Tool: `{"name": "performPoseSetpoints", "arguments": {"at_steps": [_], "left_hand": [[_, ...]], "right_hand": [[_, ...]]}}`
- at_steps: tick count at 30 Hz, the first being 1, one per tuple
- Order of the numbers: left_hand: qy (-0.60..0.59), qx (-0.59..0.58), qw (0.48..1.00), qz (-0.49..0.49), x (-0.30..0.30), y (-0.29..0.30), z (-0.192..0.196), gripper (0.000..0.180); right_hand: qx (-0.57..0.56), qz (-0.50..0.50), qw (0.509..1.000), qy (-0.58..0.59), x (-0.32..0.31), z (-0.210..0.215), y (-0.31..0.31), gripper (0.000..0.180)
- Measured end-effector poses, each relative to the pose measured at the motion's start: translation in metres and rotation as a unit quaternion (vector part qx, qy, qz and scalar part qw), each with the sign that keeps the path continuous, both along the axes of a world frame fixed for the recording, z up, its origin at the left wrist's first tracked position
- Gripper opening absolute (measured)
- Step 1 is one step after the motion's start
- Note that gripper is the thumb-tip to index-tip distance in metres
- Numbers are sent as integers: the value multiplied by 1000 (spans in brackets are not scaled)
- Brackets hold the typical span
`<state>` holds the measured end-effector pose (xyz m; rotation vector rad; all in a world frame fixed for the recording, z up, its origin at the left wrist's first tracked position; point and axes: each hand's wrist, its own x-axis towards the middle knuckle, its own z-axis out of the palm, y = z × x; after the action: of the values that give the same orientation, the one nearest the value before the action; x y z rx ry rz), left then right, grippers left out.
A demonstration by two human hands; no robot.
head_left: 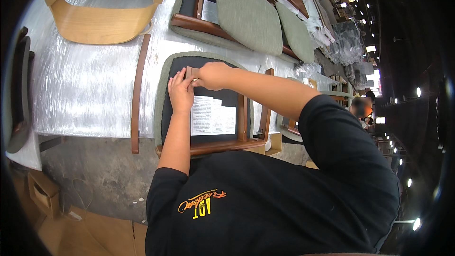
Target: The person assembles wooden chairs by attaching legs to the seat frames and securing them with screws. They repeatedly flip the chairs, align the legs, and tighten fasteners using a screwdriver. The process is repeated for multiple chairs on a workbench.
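Note:
In front of me a chair seat lies underside up, with a black base panel and a grey-green fabric edge. My left hand rests on the panel near its far left part, fingers stretched out and thumb toward the right hand. My right hand is closed around a small flat brown piece, held against the panel beside the left fingers. Its exact kind cannot be made out. White printed sheets lie on the panel below the hands. A brown wooden rail runs along the seat's near side.
The seat lies on a table covered in clear plastic wrap. A long brown wooden strip lies to the left. Farther off are a light wooden chair back and grey-green chair seats. Cardboard covers floor at lower left.

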<state>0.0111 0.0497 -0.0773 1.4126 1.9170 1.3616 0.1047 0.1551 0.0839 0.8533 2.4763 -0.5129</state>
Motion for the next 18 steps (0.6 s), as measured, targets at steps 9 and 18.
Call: {"name": "performPoseSetpoints", "arguments": {"at_steps": [9, 18], "left_hand": [[13, 16, 1000, 13, 0, -1, -2, 24], [-41, -39, 995, -83, -19, -13, 17, 48]], "right_hand": [[-330, -377, 862, 82, 6, -22, -17, 49], [129, 123, 984, -19, 1, 10, -17, 22]]}}
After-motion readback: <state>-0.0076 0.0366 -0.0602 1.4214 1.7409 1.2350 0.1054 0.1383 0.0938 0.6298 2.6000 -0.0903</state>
